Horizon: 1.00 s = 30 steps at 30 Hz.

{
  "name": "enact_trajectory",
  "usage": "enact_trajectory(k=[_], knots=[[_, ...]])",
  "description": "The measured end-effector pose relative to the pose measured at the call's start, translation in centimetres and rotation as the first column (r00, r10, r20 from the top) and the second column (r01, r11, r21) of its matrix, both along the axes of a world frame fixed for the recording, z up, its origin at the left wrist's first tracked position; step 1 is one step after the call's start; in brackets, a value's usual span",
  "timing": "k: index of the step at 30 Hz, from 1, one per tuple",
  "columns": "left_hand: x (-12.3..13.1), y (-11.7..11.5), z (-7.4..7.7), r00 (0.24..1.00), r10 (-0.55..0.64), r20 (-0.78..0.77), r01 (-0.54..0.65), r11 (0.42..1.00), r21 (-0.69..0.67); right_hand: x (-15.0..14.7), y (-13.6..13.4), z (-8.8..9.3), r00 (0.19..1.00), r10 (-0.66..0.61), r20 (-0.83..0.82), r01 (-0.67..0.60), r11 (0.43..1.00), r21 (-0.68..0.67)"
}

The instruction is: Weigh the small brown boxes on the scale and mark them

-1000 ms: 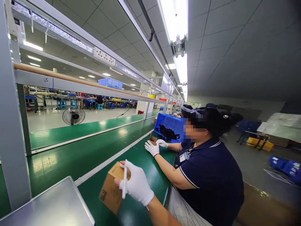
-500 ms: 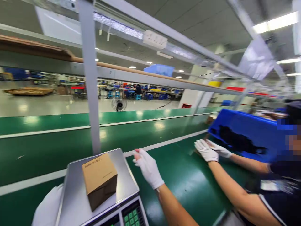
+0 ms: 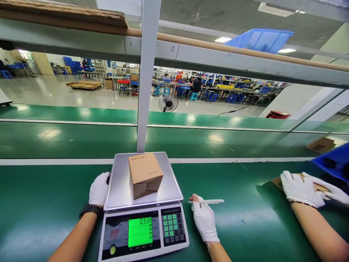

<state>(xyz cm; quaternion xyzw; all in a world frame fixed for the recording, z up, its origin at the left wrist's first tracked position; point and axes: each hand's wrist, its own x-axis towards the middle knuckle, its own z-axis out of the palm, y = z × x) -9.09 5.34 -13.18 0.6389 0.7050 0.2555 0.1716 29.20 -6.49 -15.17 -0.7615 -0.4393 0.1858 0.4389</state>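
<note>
A brown cardboard box (image 3: 145,173) sits on the metal pan of a digital scale (image 3: 114,200), whose green display reads about 0.338. At the pan's left edge is my left hand (image 3: 99,189), white-gloved, fingers curled in beside the scale; a small dark thing shows at the fingertips, too hidden to name. To the right of the scale, my gloved right hand (image 3: 204,218) is closed around a slim white pen (image 3: 214,201), held roughly level above the green table, with a bare fingertip showing.
Another person's gloved hands (image 3: 302,189) hold a cardboard piece at the right, near a blue bin (image 3: 334,162). A grey post (image 3: 147,80) rises behind the scale. A shelf rail (image 3: 218,54) crosses above, with a blue bin (image 3: 261,40) on it. A green conveyor (image 3: 68,140) lies behind.
My view has swung left and down, so the scale now stands nearer the middle with its display in sight. The white pen in my right hand now shows clearly. The box stays on the pan.
</note>
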Motion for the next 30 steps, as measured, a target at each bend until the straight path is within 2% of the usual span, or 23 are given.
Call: enact_trajectory(k=[3,5,7,10,12,14,16,18,19,21,24,30], knots=[[-0.4,-1.5,0.2,0.981,0.109,0.163,-0.105,0.994,-0.028,0.6,0.0,0.5,0.998,0.043,-0.036,-0.043,0.999,-0.005],[-1.0,-2.1,0.9,0.949,0.19,0.251,-0.185,0.982,-0.043,1.2,0.2,1.3,0.996,0.072,-0.058,-0.073,0.997,-0.002],[-1.3,-2.5,2.5,0.917,0.246,0.314,-0.248,0.968,-0.033,1.5,0.8,3.0,0.99,0.127,-0.068,-0.126,0.992,0.016],[-0.2,-3.2,6.5,0.893,0.228,0.388,-0.273,0.96,0.063,0.7,2.4,7.1,0.97,0.217,-0.112,-0.207,0.974,0.094],[1.9,-3.9,9.4,0.889,0.075,0.453,-0.18,0.965,0.193,-0.7,3.5,10.8,0.957,0.255,-0.136,-0.225,0.953,0.202],[4.5,-4.9,11.9,0.859,-0.15,0.489,0.004,0.958,0.287,-2.8,4.3,14.7,0.927,0.361,-0.104,-0.316,0.9,0.301],[7.0,-5.7,13.4,0.814,-0.281,0.508,0.157,0.949,0.274,-5.2,4.7,18.1,0.825,0.564,-0.021,-0.529,0.786,0.319],[8.5,-6.0,14.0,0.783,-0.306,0.542,0.227,0.951,0.209,-7.5,5.0,20.4,0.697,0.714,0.066,-0.702,0.659,0.271],[8.8,-5.9,14.1,0.774,-0.3,0.557,0.238,0.954,0.183,-8.6,5.2,21.1,0.66,0.745,0.099,-0.741,0.624,0.248],[8.9,-5.6,13.9,0.757,-0.293,0.584,0.24,0.956,0.168,-10.3,5.9,21.8,0.656,0.739,0.152,-0.751,0.621,0.224],[8.5,-5.2,13.3,0.74,-0.305,0.599,0.229,0.952,0.202,-12.0,7.1,21.5,0.689,0.693,0.211,-0.725,0.661,0.195],[8.3,-5.1,13.0,0.709,-0.322,0.628,0.24,0.947,0.215,-13.1,8.0,20.7,0.718,0.653,0.243,-0.692,0.706,0.148]])
